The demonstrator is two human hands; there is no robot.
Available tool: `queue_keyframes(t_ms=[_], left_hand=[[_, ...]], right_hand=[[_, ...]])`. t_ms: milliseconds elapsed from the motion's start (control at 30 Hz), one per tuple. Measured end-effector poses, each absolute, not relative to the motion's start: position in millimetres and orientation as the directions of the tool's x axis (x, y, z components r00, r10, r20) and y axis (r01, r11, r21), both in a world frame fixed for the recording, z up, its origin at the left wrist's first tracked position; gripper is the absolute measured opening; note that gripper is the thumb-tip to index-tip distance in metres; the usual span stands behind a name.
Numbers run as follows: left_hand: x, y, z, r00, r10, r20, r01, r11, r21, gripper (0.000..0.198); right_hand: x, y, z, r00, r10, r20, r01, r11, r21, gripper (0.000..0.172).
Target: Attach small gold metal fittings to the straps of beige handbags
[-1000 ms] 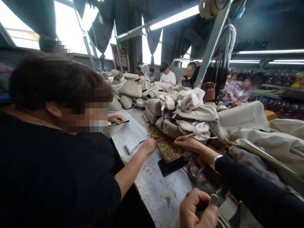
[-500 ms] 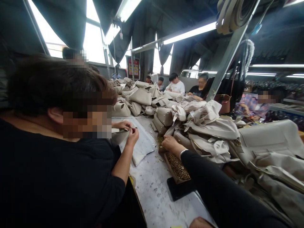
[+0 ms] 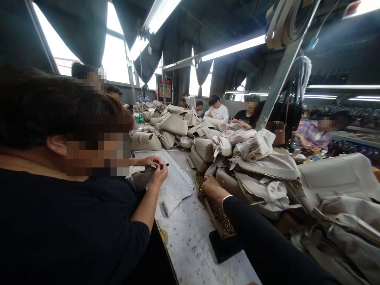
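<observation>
My right hand [image 3: 214, 188], in a black sleeve with a pale bracelet at the wrist, reaches over a small box [image 3: 200, 192] of tiny brass-coloured metal pieces. Its fingers are bent down together at the box's rim, and what they pinch, if anything, is hidden. Directly below, a longer carton [image 3: 207, 209] holds many more small brass pieces, partly covered by my sleeve. Of my left hand [image 3: 252, 283] only a sliver shows at the bottom edge, its fingers out of sight.
A black phone-like slab [image 3: 223, 246] lies on the white worktable [image 3: 190, 241]. Beige bags [image 3: 261, 170] are heaped along its right and back. At left, a co-worker in black [image 3: 74, 221] handles a beige piece [image 3: 141, 178]. A metal post [image 3: 277, 95] slants upward; other people sit farther back.
The view has shifted slightly. My right hand stays at the small box. My left hand has nearly left the bottom edge. The co-worker's hands show a dark thin item more plainly.
</observation>
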State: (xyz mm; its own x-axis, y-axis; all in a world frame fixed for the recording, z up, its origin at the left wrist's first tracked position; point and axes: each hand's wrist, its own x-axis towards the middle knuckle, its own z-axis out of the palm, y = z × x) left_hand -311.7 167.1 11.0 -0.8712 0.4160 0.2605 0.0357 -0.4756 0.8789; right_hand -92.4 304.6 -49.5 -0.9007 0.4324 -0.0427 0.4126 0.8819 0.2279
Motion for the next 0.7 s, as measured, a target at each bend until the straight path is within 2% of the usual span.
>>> queue_keyframes(t_ms=[167,367,567,700], left_hand=[[-310.3,164.3,13.8,-0.839,0.476,0.263,0.042,-0.425,0.904,0.046],[-306.9,157.8,17.4,-0.795,0.544,0.267,0.066,-0.36,0.931,0.046],[-303.1,154.3,23.7,-0.746,0.614,0.256,0.039,-0.343,0.938,0.045],[-293.2,134.9,39.0,-0.752,0.582,0.31,0.035,-0.433,0.9,0.042]], right_hand=[[-91.2,298.1,-42.8,-0.91,0.401,-0.102,0.369,0.898,0.24,0.027],[-85.4,295.0,-36.8,-0.923,0.381,-0.043,0.368,0.911,0.185,0.023],[-84.7,291.7,-44.0,-0.913,0.405,0.04,0.407,0.91,0.077,0.02],[-84.1,282.4,-40.7,-0.913,0.385,0.132,0.382,0.923,-0.051,0.018]])
